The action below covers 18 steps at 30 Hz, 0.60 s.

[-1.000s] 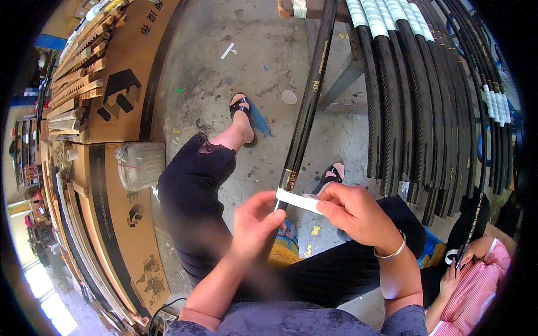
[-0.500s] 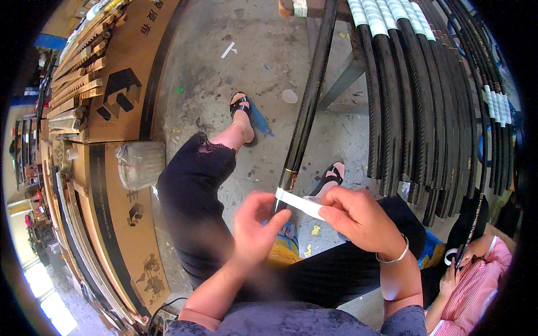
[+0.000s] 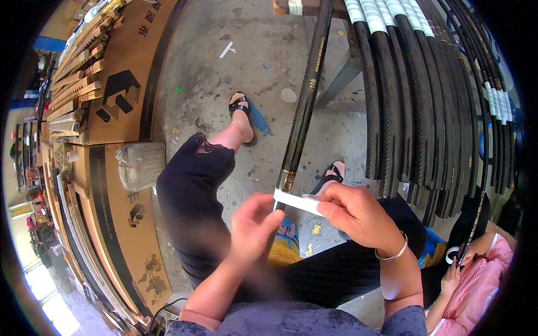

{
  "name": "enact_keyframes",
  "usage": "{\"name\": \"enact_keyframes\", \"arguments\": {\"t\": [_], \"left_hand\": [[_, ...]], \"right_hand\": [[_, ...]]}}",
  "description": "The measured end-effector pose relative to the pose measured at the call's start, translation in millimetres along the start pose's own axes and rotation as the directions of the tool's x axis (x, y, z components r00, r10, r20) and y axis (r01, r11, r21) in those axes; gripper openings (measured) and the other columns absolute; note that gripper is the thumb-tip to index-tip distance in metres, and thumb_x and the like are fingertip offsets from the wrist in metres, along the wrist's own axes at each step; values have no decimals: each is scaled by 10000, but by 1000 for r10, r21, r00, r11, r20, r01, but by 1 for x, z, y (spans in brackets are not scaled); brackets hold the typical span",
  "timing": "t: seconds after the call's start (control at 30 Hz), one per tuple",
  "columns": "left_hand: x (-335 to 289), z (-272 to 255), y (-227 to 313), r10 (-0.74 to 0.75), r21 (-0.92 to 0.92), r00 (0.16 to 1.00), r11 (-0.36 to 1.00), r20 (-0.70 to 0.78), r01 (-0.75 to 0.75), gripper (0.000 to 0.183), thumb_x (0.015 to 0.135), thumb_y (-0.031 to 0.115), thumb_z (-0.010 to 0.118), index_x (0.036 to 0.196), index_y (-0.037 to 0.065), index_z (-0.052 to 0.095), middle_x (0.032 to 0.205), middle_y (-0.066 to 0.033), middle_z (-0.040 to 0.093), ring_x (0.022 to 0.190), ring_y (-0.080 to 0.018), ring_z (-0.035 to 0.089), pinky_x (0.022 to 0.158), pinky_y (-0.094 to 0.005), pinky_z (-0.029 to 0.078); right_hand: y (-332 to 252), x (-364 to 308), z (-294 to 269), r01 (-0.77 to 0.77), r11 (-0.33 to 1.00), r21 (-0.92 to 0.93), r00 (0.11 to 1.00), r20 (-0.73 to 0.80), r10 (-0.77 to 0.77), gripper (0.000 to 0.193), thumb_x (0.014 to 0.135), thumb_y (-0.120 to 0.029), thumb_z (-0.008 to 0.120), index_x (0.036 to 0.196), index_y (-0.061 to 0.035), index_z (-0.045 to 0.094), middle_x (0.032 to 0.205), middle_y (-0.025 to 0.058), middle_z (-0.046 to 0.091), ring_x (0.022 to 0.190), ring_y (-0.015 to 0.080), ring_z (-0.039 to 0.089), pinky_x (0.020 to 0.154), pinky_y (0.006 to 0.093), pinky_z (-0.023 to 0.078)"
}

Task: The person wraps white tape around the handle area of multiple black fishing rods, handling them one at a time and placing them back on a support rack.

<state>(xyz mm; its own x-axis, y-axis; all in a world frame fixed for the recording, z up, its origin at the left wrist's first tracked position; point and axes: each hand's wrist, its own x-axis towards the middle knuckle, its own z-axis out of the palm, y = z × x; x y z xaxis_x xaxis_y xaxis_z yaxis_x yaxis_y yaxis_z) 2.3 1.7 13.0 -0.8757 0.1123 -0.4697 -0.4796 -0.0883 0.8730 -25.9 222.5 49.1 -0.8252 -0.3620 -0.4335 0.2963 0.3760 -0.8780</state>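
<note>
A long black tube (image 3: pixel 300 123) with gold bands slants down from a support at the top to its near end between my hands. White tape (image 3: pixel 297 201) is wrapped round the tube close to that end and stretches off to the right. My left hand (image 3: pixel 252 227) is closed round the tube's near end, thumb and fingers pinching just below the tape. On the right, my right hand (image 3: pixel 356 215) grips the white tape between thumb and fingers, holding it taut. Most of the tape's roll is hidden behind my right fingers.
Several black tubes with white-wrapped far ends (image 3: pixel 414 112) lie side by side at right. Cardboard boxes (image 3: pixel 120 218) stand at left, with wooden strips (image 3: pixel 78 84) and a clear plastic container (image 3: pixel 140 165). At lower right, a co-worker (image 3: pixel 473 280) in striped clothing holds a thin dark rod.
The tube has turned about its length, bringing gold markings into view on its upper side. My left thumb has shifted slightly left; my right hand keeps the tape stretched in nearly the same place.
</note>
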Motion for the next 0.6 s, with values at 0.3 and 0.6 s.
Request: {"name": "enact_keyframes", "arguments": {"t": [0.3,0.6], "left_hand": [[1,-3,-4,-16,-87,999,996,50,21,290,865,219,679,993,-28,598,845,-33,598,704,-117,576,663,-257,474],[3,-4,-5,-55,-151,995,986,87,67,376,864,303,685,1012,-31,598,814,-51,619,679,-125,575,633,-268,480]], "right_hand": [[5,4,4,79,996,-28,995,-55,-81,256,896,-225,615,803,13,600,535,130,512,468,209,511,464,330,371],[5,6,5,78,997,-12,995,-63,-79,262,895,-227,616,804,18,600,530,140,511,456,204,523,453,338,381]]}}
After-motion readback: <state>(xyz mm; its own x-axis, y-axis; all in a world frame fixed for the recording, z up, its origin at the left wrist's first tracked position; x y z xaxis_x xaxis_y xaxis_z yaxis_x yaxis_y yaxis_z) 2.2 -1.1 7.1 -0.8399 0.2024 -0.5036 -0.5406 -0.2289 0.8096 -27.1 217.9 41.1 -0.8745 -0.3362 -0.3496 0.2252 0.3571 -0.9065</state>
